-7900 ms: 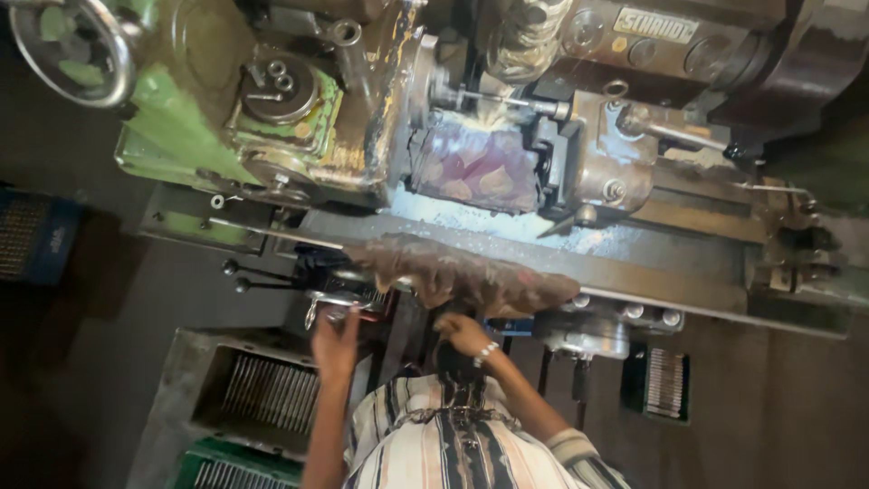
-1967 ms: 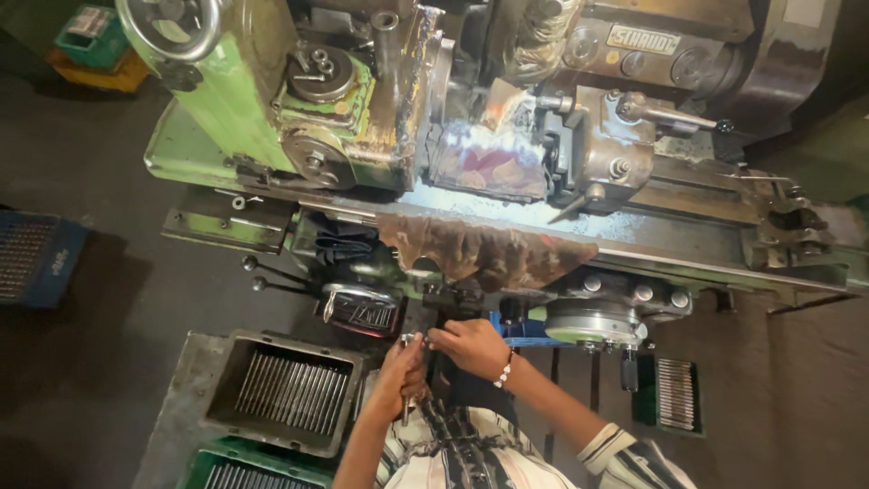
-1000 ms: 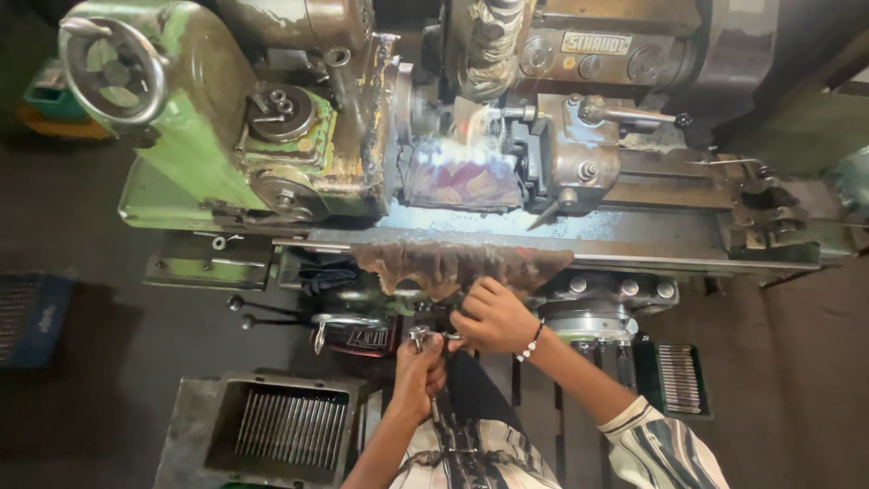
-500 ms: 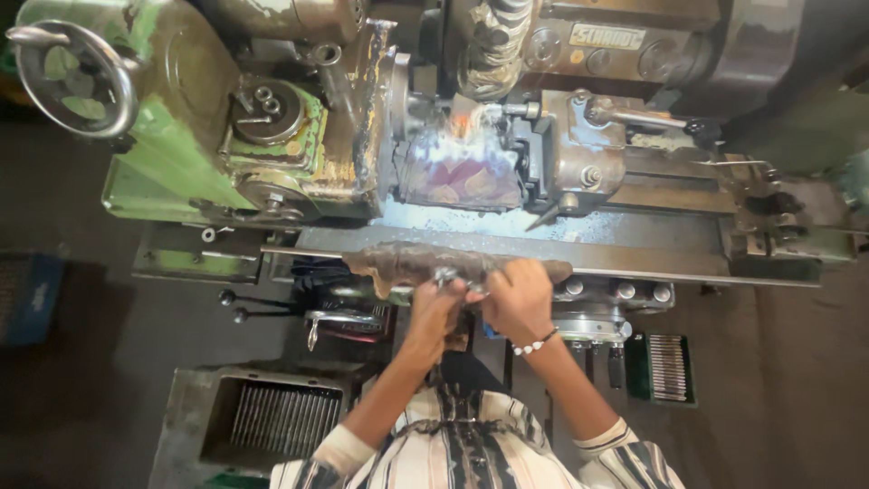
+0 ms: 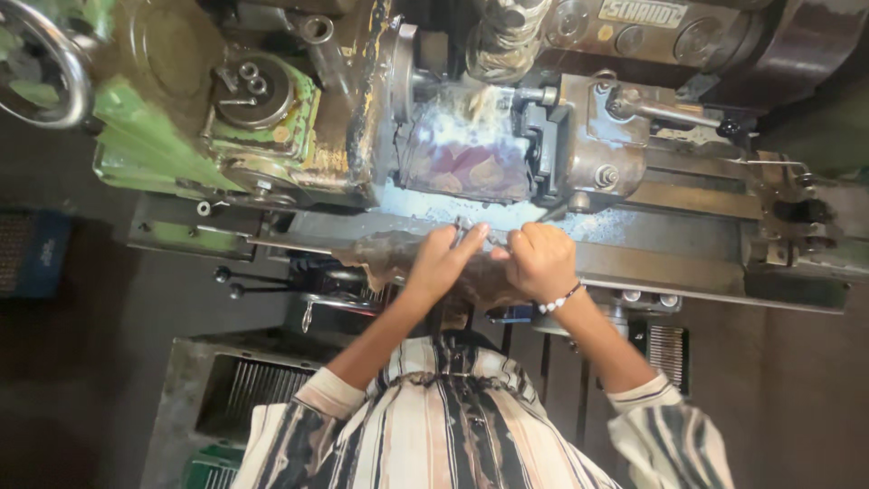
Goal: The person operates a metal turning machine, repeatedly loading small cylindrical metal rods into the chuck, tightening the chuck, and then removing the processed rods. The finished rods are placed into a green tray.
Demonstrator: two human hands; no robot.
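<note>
The left hand (image 5: 441, 263) and the right hand (image 5: 541, 261) are closed together around a small metal part (image 5: 469, 234) over the grey lathe bed (image 5: 670, 263).

Ahead of my grip stood a large green machine (image 5: 181, 136), its paint worn and rust-stained, with a handwheel (image 5: 41, 63) at the far left. A grey steel bed (image 5: 688, 263) ran to the right of my grip. Bright light fell on the bed just beyond it. The floor (image 5: 100, 380) below and left was dark. A blue crate (image 5: 32, 254) sat far left; a grey metal bin (image 5: 244, 389) lay below left.
</note>
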